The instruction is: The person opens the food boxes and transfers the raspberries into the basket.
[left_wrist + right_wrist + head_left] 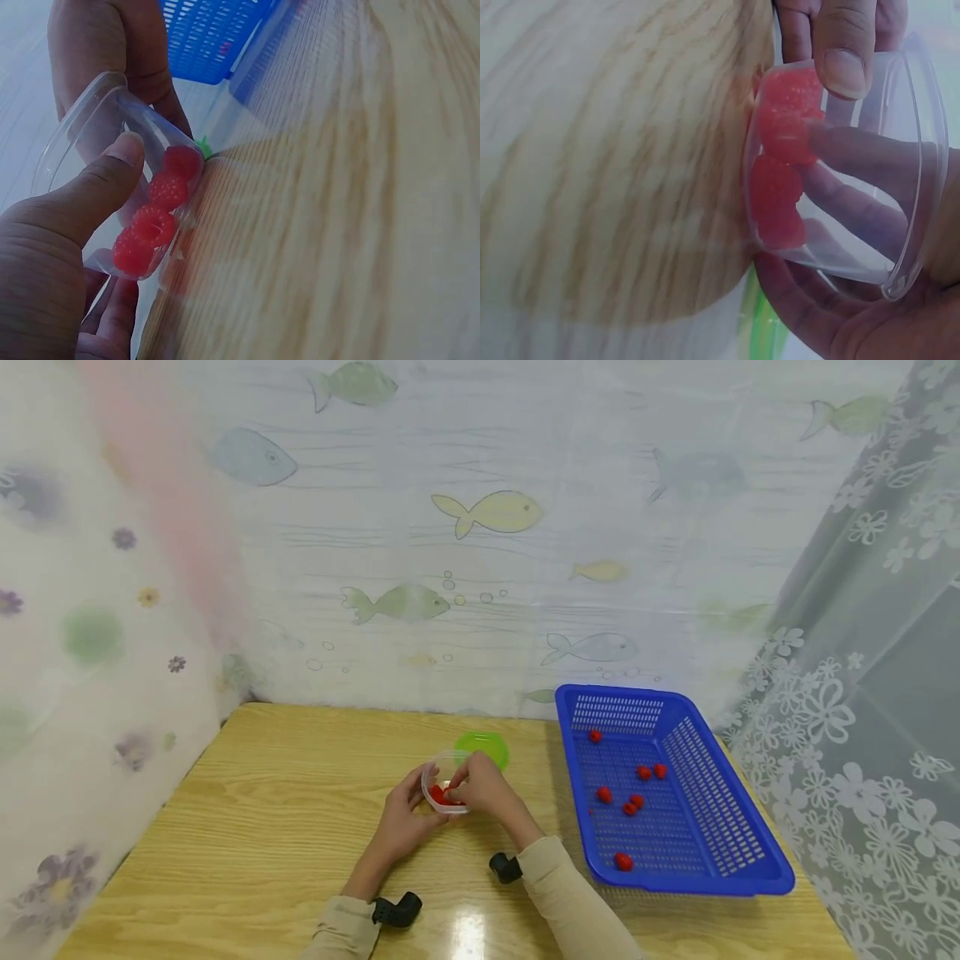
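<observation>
A small clear plastic container (442, 758) tilts over the table, gripped by my left hand (405, 818). Its thumb lies along the near wall and its fingers curl round the far side. Several red raspberries (154, 221) lie together along the container's bottom. My right hand (483, 785) reaches over the rim into the container. Through the clear wall in the right wrist view, its fingertips pinch at a raspberry (791, 139). A bright green lid (487, 745) lies on the table just behind the container, partly hidden by it and my right hand.
A blue perforated plastic basket (750, 810) stands to the right, with several raspberries (604, 794) scattered on its floor. All of this is on a wood-grain table (285, 785). Patterned curtains (480, 568) hang behind it and along both sides.
</observation>
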A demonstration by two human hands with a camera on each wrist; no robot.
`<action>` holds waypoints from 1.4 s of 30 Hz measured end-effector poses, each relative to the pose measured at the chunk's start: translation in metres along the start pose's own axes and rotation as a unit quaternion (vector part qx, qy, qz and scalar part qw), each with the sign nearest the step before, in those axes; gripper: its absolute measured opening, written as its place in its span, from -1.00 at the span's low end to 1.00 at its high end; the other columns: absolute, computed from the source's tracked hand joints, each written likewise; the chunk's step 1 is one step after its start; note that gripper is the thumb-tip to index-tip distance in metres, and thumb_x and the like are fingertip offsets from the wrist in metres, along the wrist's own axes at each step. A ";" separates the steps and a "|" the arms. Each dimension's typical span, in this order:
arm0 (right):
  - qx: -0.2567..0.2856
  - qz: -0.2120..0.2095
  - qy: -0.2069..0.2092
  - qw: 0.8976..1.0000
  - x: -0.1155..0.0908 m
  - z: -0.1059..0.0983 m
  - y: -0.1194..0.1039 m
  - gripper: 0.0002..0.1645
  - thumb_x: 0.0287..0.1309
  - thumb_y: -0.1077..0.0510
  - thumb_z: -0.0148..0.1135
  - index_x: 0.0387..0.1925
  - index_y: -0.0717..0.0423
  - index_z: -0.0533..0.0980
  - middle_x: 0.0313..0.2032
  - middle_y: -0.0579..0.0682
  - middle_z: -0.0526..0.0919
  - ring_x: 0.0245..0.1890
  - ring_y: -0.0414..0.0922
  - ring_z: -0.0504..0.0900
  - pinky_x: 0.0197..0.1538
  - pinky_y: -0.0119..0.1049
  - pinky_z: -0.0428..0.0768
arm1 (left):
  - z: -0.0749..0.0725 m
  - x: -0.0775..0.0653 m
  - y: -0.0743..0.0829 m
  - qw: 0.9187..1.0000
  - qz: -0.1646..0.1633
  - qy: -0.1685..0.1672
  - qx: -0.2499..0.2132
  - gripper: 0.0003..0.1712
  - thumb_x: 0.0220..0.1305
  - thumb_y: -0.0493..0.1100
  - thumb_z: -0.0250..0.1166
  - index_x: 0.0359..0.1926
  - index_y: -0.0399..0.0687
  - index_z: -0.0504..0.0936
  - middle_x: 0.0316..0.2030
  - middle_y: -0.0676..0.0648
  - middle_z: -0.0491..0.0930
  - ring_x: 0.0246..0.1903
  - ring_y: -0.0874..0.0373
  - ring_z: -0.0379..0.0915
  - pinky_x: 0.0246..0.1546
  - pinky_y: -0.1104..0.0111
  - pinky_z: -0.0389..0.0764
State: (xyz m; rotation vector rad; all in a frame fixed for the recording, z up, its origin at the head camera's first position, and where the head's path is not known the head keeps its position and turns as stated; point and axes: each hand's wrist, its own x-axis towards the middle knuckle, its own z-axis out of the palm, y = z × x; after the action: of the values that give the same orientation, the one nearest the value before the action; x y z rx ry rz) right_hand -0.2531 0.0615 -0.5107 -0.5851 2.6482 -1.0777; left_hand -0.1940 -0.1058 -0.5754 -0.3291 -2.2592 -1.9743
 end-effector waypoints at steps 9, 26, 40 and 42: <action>0.039 -0.052 0.018 0.998 -0.008 -0.004 0.006 -0.83 0.29 0.13 0.38 -0.31 0.18 0.73 -0.16 0.10 0.66 -0.14 0.02 0.59 -0.02 -0.08 0.63 | -0.002 -0.002 0.002 1.000 -0.004 -0.008 -0.007 0.00 0.10 -0.41 0.52 0.53 -0.13 0.25 0.41 -0.29 0.36 0.36 -0.19 0.37 0.29 0.14 0.52; 0.202 -0.055 0.154 0.966 -0.032 -0.018 0.006 -0.77 0.38 0.09 0.30 -0.11 0.18 0.67 0.16 0.23 0.61 0.19 0.16 0.54 0.25 0.19 0.54 | 0.000 -0.001 0.005 1.000 -0.001 -0.003 -0.012 -0.02 0.06 -0.41 0.55 0.49 -0.19 0.31 0.40 -0.30 0.37 0.35 -0.20 0.39 0.27 0.16 0.56; 0.269 -0.034 0.167 0.948 -0.056 -0.040 -0.011 -0.72 0.42 0.17 0.24 -0.03 0.32 0.64 -0.06 0.17 0.72 0.04 0.05 0.68 0.20 -0.02 0.64 | 0.001 -0.001 0.004 1.000 -0.017 0.005 0.001 0.00 0.07 -0.37 0.57 0.50 -0.14 0.30 0.40 -0.27 0.38 0.34 -0.16 0.42 0.28 0.20 0.55; 0.277 -0.038 0.166 0.946 -0.061 -0.044 -0.015 -0.71 0.42 0.15 0.24 -0.03 0.32 0.63 -0.06 0.16 0.72 0.03 0.03 0.67 0.20 -0.02 0.64 | 0.001 0.000 0.004 1.000 -0.017 0.004 0.004 -0.01 0.07 -0.35 0.57 0.50 -0.15 0.29 0.40 -0.27 0.38 0.34 -0.16 0.42 0.29 0.18 0.54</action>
State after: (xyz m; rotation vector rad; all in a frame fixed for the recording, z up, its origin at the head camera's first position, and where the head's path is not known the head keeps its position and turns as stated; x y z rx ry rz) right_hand -0.2093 0.1057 -0.4652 -0.4139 2.3989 -1.9956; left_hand -0.1926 -0.1047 -0.5714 -0.2843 -2.2823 -1.9781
